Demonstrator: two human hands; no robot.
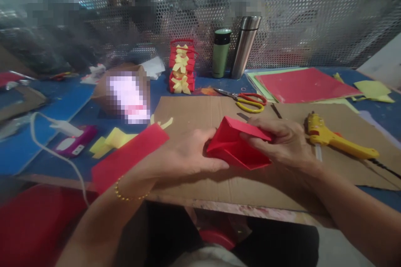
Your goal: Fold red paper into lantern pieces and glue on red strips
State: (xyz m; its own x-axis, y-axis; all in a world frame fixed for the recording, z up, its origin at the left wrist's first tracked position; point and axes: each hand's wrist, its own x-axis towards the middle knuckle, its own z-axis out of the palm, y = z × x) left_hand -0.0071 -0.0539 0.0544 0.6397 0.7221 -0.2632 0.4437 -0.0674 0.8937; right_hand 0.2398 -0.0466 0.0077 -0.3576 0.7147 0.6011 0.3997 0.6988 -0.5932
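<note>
Between my two hands is a folded red paper box [230,150], its open side turned toward me above the cardboard. My left hand [194,152] grips the closed left end, thumb below and fingers behind. My right hand [282,139] pinches the upper flap at the box's right end; some of its fingertips are inside and partly hidden. A red paper strip [131,154] lies under my left forearm, beside yellow paper pieces [115,139]. Just behind my right hand, a thin dark blade-like strip [243,116] shows on the cardboard.
Cardboard [188,110] covers the blue table's middle. A yellow glue gun [341,139] lies right, scissors [247,100] behind the hands. Farther back stand red boxes with yellow bows [181,69], a green bottle [221,54] and a steel flask [246,48]. A power strip [75,139] sits left; red sheets [307,83] lie back right.
</note>
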